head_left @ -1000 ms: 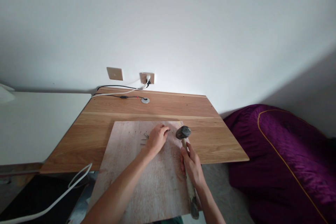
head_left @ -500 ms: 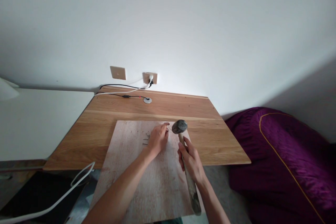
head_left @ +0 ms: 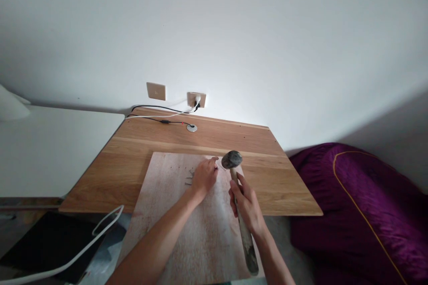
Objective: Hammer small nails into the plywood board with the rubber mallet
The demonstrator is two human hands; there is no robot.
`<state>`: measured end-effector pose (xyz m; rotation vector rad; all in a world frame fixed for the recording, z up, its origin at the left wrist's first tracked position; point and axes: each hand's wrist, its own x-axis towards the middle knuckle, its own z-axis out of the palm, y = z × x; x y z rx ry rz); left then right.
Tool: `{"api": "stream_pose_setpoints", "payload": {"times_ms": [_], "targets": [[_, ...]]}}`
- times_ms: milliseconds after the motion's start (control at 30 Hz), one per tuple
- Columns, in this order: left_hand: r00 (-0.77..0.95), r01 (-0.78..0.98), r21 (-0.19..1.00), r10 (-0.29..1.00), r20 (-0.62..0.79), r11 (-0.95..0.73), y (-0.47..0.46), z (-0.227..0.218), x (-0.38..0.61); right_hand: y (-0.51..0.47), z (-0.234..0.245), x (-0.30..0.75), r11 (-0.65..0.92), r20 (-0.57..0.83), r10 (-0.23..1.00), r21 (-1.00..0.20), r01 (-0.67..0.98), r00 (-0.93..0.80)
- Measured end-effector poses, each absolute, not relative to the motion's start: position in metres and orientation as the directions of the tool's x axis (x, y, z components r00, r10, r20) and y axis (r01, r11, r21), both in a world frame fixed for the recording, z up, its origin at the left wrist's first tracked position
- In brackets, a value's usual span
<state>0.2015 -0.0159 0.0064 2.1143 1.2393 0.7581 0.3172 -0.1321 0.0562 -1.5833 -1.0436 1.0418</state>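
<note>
The right hand (head_left: 246, 200) is clamped around the wooden handle of a hammer (head_left: 245, 237), gripping it fairly high; the hammer's dark, rounded head (head_left: 232, 159) is uppermost in the view, over the far right corner of a pale, worn board (head_left: 200, 242), while the handle's end points back toward the person; the left hand (head_left: 203, 177) is at the board's far side, just left of the hammer head, its fingers curled; a small dark speck shows by the fingertips, but I cannot tell whether they are closed on anything; several loose nails (head_left: 188, 184) lie on the board just left of that hand, partly hidden by it, and beyond them a row of small dark dots (head_left: 179, 167) runs near the far edge; the board rests on a wooden tabletop (head_left: 284, 187) and juts out past its near edge; behind it, a black cable (head_left: 165, 121) meets a round metal fitting (head_left: 191, 128), and plugs sit in a wall socket (head_left: 196, 99); a purple cover (head_left: 374, 196) bulges at the right, a white surface (head_left: 60, 151) adjoins at the left.
</note>
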Motion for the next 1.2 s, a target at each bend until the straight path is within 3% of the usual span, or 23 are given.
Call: {"api": "stream_pose_setpoints", "payload": {"times_ms": [167, 333, 567, 767, 967, 1200], "targets": [[0.426, 0.528, 0.728, 0.878, 0.219, -0.438, -0.017, 0.008, 0.198, -0.130, 0.051, 0.314, -0.259, -0.218, 0.948, -0.952, 0.161, 0.232], [0.399, 0.600, 0.704, 0.905, 0.148, -0.380, -0.016, 0.006, 0.202, -0.131, 0.061, 0.313, -0.195, -0.148, 0.951, -0.968, 0.158, 0.270], [0.420, 0.557, 0.717, 0.887, 0.193, -0.420, -0.016, 0.009, 0.199, -0.130, 0.052, 0.314, -0.250, -0.208, 0.951, -0.953, 0.173, 0.230], [0.392, 0.636, 0.666, 0.907, 0.155, -0.389, -0.016, 0.005, 0.202, -0.132, 0.063, 0.313, -0.181, -0.132, 0.951, -0.971, 0.157, 0.279], [0.407, 0.580, 0.692, 0.889, 0.211, -0.430, -0.017, 0.008, 0.201, -0.129, 0.059, 0.314, -0.264, -0.221, 0.944, -0.951, 0.158, 0.246], [0.381, 0.620, 0.688, 0.911, 0.157, -0.378, -0.017, 0.009, 0.202, -0.131, 0.068, 0.317, -0.184, -0.140, 0.955, -0.971, 0.153, 0.260]]}}
